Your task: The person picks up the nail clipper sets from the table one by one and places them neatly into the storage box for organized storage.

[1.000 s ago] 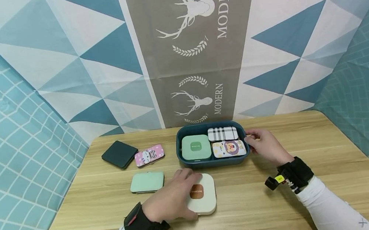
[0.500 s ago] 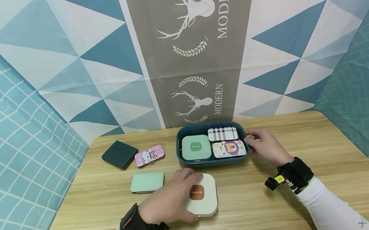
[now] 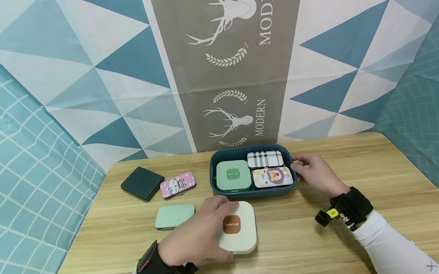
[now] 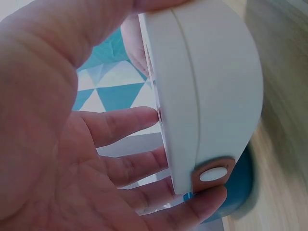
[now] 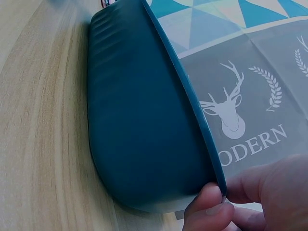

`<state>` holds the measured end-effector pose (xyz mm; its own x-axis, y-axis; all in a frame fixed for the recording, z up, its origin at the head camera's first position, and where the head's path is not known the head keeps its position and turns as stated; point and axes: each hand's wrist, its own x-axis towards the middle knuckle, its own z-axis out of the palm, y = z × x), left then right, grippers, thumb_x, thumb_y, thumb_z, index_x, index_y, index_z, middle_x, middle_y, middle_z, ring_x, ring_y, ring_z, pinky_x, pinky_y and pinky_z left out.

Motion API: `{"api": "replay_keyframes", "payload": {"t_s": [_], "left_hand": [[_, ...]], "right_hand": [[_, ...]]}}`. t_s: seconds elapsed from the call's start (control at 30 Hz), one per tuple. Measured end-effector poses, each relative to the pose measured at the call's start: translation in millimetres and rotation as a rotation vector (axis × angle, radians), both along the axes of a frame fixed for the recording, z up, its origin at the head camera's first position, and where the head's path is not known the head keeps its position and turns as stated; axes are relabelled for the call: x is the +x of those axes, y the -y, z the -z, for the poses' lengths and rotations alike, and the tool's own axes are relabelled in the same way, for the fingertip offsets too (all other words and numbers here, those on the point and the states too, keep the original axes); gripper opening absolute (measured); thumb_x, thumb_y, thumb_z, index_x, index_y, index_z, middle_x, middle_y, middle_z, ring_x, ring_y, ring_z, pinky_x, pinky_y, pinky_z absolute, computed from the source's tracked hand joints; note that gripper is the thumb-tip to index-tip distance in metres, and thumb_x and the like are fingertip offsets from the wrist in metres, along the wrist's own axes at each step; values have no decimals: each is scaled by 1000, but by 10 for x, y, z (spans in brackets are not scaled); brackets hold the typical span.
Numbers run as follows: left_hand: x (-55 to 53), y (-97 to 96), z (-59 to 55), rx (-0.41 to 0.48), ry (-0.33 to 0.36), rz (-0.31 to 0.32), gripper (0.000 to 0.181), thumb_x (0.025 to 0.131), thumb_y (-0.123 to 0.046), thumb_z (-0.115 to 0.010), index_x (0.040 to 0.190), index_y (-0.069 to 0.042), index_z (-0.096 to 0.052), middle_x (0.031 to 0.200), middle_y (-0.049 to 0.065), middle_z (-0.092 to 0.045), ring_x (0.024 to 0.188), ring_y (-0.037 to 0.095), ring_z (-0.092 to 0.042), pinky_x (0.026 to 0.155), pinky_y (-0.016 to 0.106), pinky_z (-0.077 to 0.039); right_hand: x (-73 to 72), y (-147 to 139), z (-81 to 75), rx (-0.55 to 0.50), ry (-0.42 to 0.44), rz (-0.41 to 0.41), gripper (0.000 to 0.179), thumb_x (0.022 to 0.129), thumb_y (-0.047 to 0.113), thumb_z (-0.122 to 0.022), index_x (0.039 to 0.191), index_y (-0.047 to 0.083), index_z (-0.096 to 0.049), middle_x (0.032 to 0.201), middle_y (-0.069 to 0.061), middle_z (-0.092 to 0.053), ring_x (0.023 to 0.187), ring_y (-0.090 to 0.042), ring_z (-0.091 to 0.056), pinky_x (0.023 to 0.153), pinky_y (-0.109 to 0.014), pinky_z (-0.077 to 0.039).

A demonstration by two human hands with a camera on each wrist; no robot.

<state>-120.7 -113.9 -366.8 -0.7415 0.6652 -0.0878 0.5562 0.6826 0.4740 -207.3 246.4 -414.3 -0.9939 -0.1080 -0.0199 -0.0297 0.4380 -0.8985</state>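
Observation:
My left hand [image 3: 197, 238] grips a cream square manicure case [image 3: 248, 235] with rounded corners and a brown label. In the left wrist view, the thumb is at one side of the case [image 4: 226, 82] and the fingers are at the other, near its brown clasp [image 4: 213, 174]. The case seems to hang slightly above the table. At the back stands a dark blue oblong bin [image 3: 233, 195]; my right hand [image 3: 318, 175] pinches its right rim [image 5: 192, 101]. Inside lie a green manicure case [image 3: 233, 184], a plaid case [image 3: 264, 159] and a lion-print case [image 3: 273, 177].
On the left of the wooden table [image 3: 314, 251] lie a black case [image 3: 142, 183], a pink cartoon case [image 3: 178, 185] and a mint-green case [image 3: 174, 216], the last partly behind my left hand. A patterned cloth [image 3: 235, 91] hangs along the table's back edge.
My left hand has moved a little back toward the bin with the cream manicure case, which seems to have come up off the table. The right hand keeps its pinch on the rim.

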Motion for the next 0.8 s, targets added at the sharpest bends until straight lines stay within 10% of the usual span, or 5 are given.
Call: {"api": "replay_keyframes", "payload": {"t_s": [0.8], "left_hand": [[-124,27,-142,7,-53,-45,101,70,-32,-98,157,-13,-50,149,6,-46,124,18,-48,96,32,-55]], "right_hand": [[-5,-12,2,19,-12,-12,46,110,13,-55,151,-8,-51,101,-19,-63,75,-24,-60,64,-34,-54]]}}
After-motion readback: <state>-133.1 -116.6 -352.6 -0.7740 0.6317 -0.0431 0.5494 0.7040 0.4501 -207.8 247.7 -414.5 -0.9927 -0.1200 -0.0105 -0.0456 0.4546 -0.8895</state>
